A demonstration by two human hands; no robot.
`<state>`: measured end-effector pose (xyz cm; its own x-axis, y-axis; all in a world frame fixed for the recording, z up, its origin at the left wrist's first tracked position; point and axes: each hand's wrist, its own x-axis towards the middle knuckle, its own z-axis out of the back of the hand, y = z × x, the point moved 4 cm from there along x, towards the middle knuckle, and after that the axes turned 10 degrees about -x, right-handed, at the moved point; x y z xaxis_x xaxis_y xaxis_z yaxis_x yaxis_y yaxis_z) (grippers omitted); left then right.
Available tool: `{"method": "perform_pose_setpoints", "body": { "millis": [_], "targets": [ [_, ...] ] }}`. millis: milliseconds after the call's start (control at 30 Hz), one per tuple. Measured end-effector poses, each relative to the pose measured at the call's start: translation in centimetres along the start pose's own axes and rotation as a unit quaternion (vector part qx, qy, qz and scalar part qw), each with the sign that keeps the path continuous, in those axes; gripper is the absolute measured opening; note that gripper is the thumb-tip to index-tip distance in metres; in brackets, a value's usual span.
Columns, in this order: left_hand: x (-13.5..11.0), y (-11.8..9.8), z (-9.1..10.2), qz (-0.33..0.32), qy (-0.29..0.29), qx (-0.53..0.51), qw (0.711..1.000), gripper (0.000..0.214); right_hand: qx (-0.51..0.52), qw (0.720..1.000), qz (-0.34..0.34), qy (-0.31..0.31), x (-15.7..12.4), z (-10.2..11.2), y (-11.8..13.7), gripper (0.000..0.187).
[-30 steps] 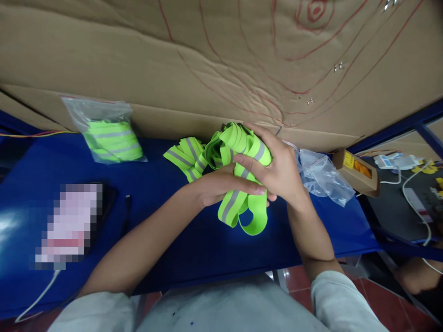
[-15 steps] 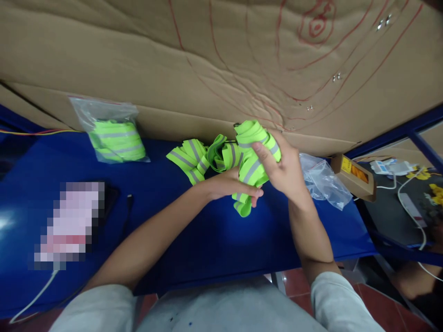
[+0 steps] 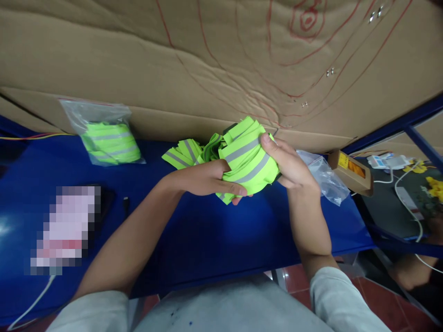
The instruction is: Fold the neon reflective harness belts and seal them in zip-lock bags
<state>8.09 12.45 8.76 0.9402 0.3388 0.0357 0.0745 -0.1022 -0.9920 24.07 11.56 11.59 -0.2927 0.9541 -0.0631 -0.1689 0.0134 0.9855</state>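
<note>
Fingers of the left hand (image 3: 212, 178), at eight o'clock, and right hand (image 3: 292, 160), at three, curl closed around a pleated, lime-green reflective-strap bundle (image 3: 247, 154) over the tabletop (image 3: 221, 244): probably light, soft, apt to unfold, best pinched along both edges. Filmy plastic bag (image 3: 104, 112) sits at nine; creased cardboard (image 3: 214, 78) behind, at twelve.

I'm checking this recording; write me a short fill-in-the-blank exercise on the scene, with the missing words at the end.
1. The left hand and right hand hold a bundle of reflective straps over a tabletop coloured ____.
2. The clear plastic bag with similar straps inside is to the ____ of both hands.
3. The lines drawn on the cardboard panel are ____.
4. The label on the cardboard box is ____.

Missing words: blue; left; red; yellow.
</note>
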Motion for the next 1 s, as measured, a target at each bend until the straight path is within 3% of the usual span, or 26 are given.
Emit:
{"method": "perform_pose_setpoints", "body": {
  "millis": [100,167,267,333,467,600,733,800,867,933,1000],
  "targets": [
    [-0.7,-0.9,-0.7,-0.005,0.014,0.017,1.0,0.024,0.017,1.0,0.002,0.011,0.7,-0.3,-0.3,0.058],
    [-1.0,-1.1,-0.8,-0.003,0.008,0.014,1.0,0.022,-0.003,0.999,0.033,-0.015,1.0,-0.3,-0.4,0.048],
    [-1.1,-0.8,-0.4,0.006,-0.018,0.004,1.0,0.022,-0.095,0.986,0.105,-0.085,1.0,0.1,0.0,0.034],
    [-0.9,-0.6,-0.2,0.002,-0.023,-0.008,1.0,0.022,-0.162,0.973,0.128,-0.101,0.6,0.4,0.3,0.037],
    [-0.6,-0.7,0.3,-0.027,-0.032,0.013,0.999,0.023,-0.241,0.965,0.107,-0.015,-0.5,-0.1,0.7,0.058],
    [-0.9,-1.0,0.4,-0.044,-0.006,0.063,0.997,0.029,-0.316,0.932,0.178,0.005,-1.0,-0.9,1.9,0.088],
    [-1.2,-1.2,0.4,-0.045,0.013,0.106,0.993,0.033,-0.32,0.918,0.23,0.038,-1.2,-1.7,2.4,0.086],
    [-1.3,-1.6,0.9,-0.057,-0.053,0.15,0.986,0.033,-0.292,0.926,0.238,0.001,-1.2,-1.8,2.6,0.073],
    [-1.8,-2.2,1.8,-0.051,-0.193,0.216,0.956,0.033,-0.26,0.931,0.25,-0.047,-1.4,-1.7,2.9,0.06],
    [-2.7,-2.8,2.5,-0.01,-0.326,0.309,0.893,0.038,-0.25,0.934,0.246,-0.067,-1.5,-1.8,2.9,0.056],
    [-3.4,-3.4,2.6,0.041,-0.389,0.394,0.832,0.047,-0.248,0.943,0.213,-0.066,-1.3,-2.0,2.6,0.058]
  ]
}}
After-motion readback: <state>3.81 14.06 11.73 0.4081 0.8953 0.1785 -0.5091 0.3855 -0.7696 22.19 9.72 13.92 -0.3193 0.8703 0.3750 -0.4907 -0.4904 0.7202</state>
